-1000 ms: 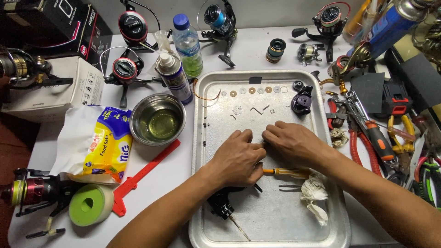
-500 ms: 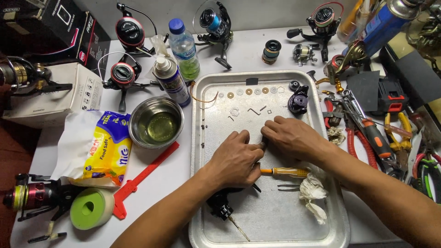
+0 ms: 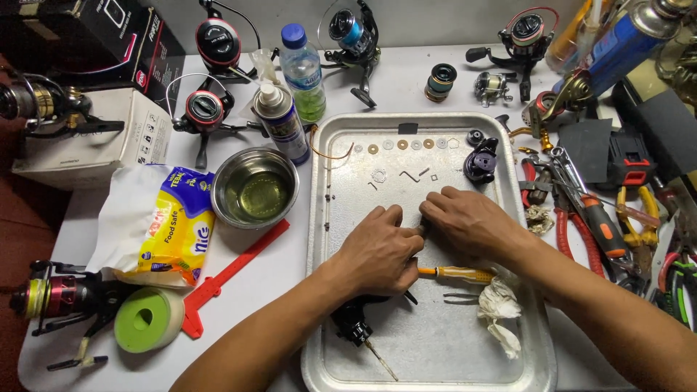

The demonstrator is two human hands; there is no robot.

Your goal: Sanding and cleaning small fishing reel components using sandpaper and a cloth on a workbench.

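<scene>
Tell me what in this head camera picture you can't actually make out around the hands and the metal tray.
- What the left hand and right hand pinch between them: head view, covered by the fingers.
- Black reel part on the tray: mostly hidden under the left wrist.
- Yellow screwdriver: both ends covered by the hands.
- Small washers: too small to tell apart.
- Blue can: cut off by the top edge.

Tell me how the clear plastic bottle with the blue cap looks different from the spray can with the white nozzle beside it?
The clear plastic bottle with the blue cap is see-through, with a green label; the spray can with the white nozzle is solid, dark blue and silver. The bottle has a flat screw cap; the can has a spray nozzle. The bottle stands farther back. Both stand upright left of the metal tray.
</scene>
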